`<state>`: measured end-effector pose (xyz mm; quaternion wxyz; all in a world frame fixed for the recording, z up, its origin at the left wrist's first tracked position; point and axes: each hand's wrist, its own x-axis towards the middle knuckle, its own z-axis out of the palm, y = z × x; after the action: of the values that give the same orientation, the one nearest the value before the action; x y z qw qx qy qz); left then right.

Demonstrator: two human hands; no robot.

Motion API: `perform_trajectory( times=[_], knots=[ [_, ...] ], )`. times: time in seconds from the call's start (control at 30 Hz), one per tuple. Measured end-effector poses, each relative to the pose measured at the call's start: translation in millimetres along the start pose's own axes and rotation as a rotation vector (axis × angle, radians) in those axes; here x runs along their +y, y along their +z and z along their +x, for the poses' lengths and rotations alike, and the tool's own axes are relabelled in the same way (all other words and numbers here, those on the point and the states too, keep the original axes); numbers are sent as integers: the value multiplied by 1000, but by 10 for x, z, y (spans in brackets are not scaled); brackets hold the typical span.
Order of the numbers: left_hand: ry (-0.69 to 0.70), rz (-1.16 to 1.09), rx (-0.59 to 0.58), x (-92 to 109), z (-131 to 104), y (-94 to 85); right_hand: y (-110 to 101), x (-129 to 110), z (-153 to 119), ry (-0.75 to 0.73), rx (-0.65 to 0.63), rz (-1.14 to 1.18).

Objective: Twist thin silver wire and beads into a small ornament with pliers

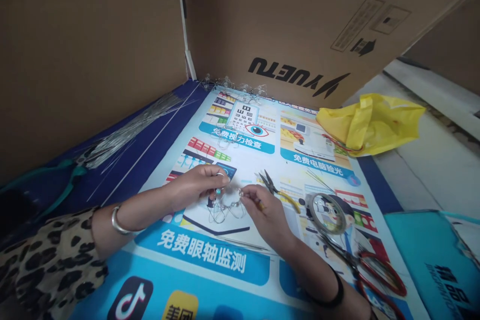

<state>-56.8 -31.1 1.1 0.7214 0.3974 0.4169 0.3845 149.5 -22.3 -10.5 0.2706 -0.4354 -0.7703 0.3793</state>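
A thin wire ornament with looped shapes and small beads [225,210] hangs between my two hands, over the printed poster. My left hand [198,185] pinches its left end, close to a turquoise bead [218,191]. The fingers of my right hand [264,210] are closed on its other end. How the wire is joined at the fingertips is too small to make out. Just beyond my right hand lie pliers with yellow handles [287,199], their jaws apart.
Scissors with red handles [382,275] and a roll of tape [327,214] lie on the right. A bundle of wires [123,132] is at the left. Wire pieces [240,91] sit along the cardboard wall [270,20]. A yellow bag [375,125] rests at back right.
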Motion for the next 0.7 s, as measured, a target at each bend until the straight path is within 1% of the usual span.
perform_trajectory(
  times=[0.13,0.4,0.5,0.7],
  knots=[
    [0,-5,22,1,6,11,-24,2,0,34,8,71],
    [34,117,51,-39,24,10,-33,28,14,107,-2,261],
    [43,146,41,-52,27,11,-34,23,11,116,-23,347],
    [48,160,33,-50,21,25,-27,-28,10,165,-12,448]
  ],
)
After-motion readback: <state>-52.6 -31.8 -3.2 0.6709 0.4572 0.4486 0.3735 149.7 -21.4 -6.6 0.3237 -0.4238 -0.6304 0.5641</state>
